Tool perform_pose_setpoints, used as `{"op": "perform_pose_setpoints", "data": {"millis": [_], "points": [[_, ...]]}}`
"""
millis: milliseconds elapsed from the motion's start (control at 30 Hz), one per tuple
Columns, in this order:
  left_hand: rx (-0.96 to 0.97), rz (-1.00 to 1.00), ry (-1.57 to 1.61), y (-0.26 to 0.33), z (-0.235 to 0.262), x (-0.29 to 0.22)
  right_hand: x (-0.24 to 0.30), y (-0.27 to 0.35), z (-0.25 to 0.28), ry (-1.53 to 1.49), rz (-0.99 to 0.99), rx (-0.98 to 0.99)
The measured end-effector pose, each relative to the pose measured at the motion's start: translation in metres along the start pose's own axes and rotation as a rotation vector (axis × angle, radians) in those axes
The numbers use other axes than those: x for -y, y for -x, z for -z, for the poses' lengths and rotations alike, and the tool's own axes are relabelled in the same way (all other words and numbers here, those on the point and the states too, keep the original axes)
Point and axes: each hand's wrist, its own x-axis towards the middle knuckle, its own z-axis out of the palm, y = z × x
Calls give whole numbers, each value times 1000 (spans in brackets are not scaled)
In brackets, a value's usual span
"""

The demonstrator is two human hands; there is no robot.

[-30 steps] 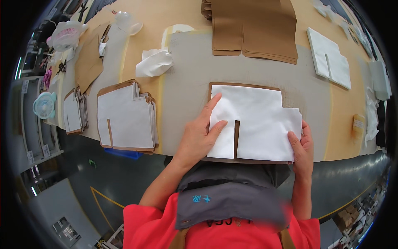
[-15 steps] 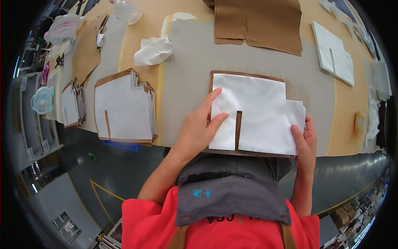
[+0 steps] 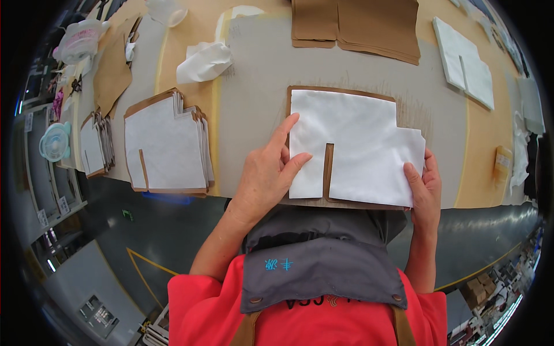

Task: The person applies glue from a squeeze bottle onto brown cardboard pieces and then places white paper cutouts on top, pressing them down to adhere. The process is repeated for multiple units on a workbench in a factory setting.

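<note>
Mid-frame, pinching white sheet point(image 3: 369, 155) with right hand point(image 3: 426, 193), touching with loosely spread left hand point(image 3: 261, 179); may skew on brown sheet point(image 3: 329, 168) if tugged.

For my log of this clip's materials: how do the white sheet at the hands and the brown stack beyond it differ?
The left hand and right hand touch the white sheet; neither touches the brown stack. The white sheet's slit is a wide gap, the brown stack's a thin line. The picture's upper edge cuts off the brown stack, not the white sheet. Both are slit from the near edge.
</note>
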Motion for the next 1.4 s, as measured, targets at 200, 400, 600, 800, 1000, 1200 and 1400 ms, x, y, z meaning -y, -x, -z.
{"op": "perform_pose_setpoints", "data": {"millis": [200,400,600,800,1000,1200,1400], "points": [[34,32,-18,6,5,-1,-1,0,-1,6,26,-6],[16,-14,-137,8,4,-1,-2,1,2,48,38,30],[5,-28,-184,10,3,-1,-1,2,-1,77,69,13],[-1,-46,-204,10,2,-1,-2,3,-1,102,75,8],[-60,-92,-228,11,-1,3,-2,4,-1,102,90,7],[-62,-90,-236,10,-2,4,-3,3,-1,102,69,9],[-114,-117,-294,11,-2,2,-3,4,-1,125,96,-23]]}}
